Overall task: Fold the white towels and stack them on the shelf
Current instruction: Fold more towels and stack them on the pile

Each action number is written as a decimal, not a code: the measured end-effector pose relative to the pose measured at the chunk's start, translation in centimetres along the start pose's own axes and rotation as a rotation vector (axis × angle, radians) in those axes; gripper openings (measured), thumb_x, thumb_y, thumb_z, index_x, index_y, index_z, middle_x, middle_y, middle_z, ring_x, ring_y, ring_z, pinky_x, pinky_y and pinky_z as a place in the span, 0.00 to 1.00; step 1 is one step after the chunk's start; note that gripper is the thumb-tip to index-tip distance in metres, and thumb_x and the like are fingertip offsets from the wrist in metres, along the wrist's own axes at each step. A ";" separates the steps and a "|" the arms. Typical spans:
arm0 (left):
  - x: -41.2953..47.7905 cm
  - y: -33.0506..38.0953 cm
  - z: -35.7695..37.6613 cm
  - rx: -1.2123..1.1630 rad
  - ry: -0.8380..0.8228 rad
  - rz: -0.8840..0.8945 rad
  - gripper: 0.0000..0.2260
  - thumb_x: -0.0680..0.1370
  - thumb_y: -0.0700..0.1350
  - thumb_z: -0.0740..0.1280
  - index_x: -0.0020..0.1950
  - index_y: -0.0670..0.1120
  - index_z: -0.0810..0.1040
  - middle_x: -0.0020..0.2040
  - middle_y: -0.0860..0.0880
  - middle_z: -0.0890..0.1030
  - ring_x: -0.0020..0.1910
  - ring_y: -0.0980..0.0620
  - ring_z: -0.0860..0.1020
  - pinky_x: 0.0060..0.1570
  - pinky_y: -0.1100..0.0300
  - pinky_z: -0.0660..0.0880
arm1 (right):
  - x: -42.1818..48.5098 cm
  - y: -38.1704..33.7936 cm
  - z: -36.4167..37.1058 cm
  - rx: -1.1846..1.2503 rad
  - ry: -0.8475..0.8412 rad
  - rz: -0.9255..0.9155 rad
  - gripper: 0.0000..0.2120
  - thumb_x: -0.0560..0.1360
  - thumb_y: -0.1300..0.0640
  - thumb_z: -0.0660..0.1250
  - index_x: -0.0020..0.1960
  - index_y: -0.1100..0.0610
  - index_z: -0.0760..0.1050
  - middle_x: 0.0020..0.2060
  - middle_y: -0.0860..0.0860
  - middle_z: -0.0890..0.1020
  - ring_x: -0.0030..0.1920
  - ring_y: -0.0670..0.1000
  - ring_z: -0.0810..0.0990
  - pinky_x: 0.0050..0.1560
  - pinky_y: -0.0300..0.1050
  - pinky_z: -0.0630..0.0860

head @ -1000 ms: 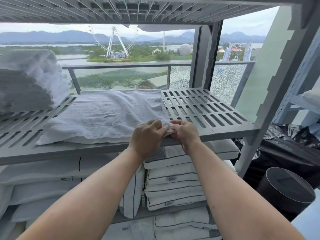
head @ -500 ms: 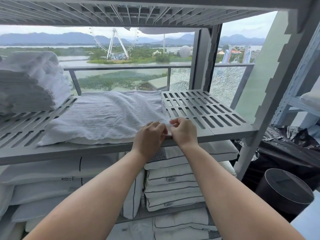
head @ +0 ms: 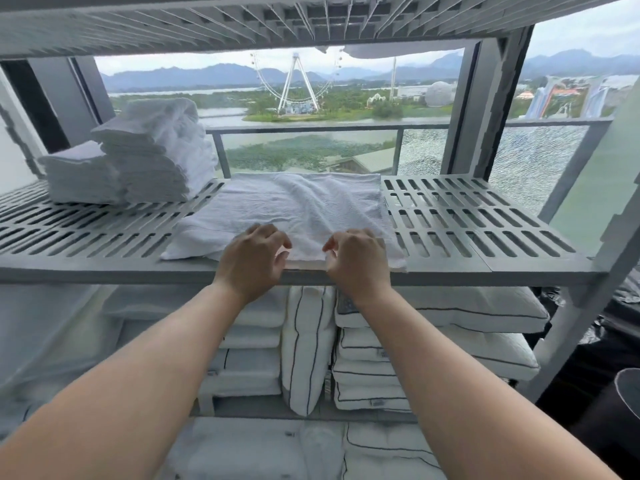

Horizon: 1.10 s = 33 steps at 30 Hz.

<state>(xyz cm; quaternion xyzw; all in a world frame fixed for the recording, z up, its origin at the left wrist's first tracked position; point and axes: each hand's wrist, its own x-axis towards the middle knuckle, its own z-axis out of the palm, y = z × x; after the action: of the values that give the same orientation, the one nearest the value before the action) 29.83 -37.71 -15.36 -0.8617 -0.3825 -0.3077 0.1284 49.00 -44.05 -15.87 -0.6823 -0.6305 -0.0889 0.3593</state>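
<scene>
Head view: the white towel [head: 298, 209] lies flat on the slatted shelf [head: 467, 216], its long axis running left to right along the front edge. The left hand [head: 252, 261] and right hand [head: 358, 265] curl over the towel's near edge. Whether either grip pinches cloth cannot be told. Earlier the hands met at the towel's near right corner; now they are apart.

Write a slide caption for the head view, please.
Left hand and right hand at the near edge of a white towel spread on the grey slatted shelf, folded towels stacked at left.
</scene>
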 end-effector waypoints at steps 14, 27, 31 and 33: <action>0.6 -9.0 0.1 0.041 0.031 0.330 0.05 0.73 0.38 0.70 0.48 0.44 0.82 0.45 0.47 0.81 0.44 0.45 0.81 0.40 0.50 0.79 | 2.3 -6.7 6.4 0.005 -0.145 -0.121 0.14 0.73 0.54 0.66 0.58 0.53 0.78 0.53 0.50 0.79 0.57 0.53 0.75 0.58 0.49 0.74; -0.6 -10.8 1.8 -0.032 0.150 0.630 0.10 0.81 0.49 0.66 0.45 0.44 0.77 0.40 0.48 0.77 0.38 0.48 0.77 0.33 0.54 0.73 | -0.2 -5.5 8.9 -0.254 0.137 -0.276 0.04 0.70 0.59 0.60 0.45 0.56 0.69 0.40 0.51 0.72 0.41 0.52 0.68 0.43 0.47 0.67; -0.8 -10.6 1.5 -0.031 0.136 0.639 0.13 0.82 0.52 0.65 0.44 0.44 0.77 0.41 0.47 0.77 0.39 0.47 0.77 0.35 0.53 0.75 | -0.5 -4.9 8.2 -0.226 0.105 -0.332 0.03 0.72 0.59 0.61 0.46 0.57 0.69 0.41 0.51 0.71 0.42 0.52 0.68 0.45 0.49 0.69; -1.5 -10.8 1.3 -0.003 0.123 0.657 0.10 0.82 0.49 0.65 0.45 0.44 0.77 0.43 0.46 0.76 0.41 0.46 0.76 0.39 0.51 0.76 | -0.7 -4.5 7.9 -0.238 0.092 -0.353 0.06 0.73 0.54 0.63 0.46 0.57 0.69 0.42 0.51 0.71 0.43 0.52 0.68 0.47 0.49 0.70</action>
<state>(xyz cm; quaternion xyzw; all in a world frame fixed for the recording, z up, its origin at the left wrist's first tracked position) 21.71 -30.68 -17.47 -0.9191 -0.0751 -0.3015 0.2423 42.07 -40.03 -20.31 -0.5943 -0.7081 -0.2552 0.2833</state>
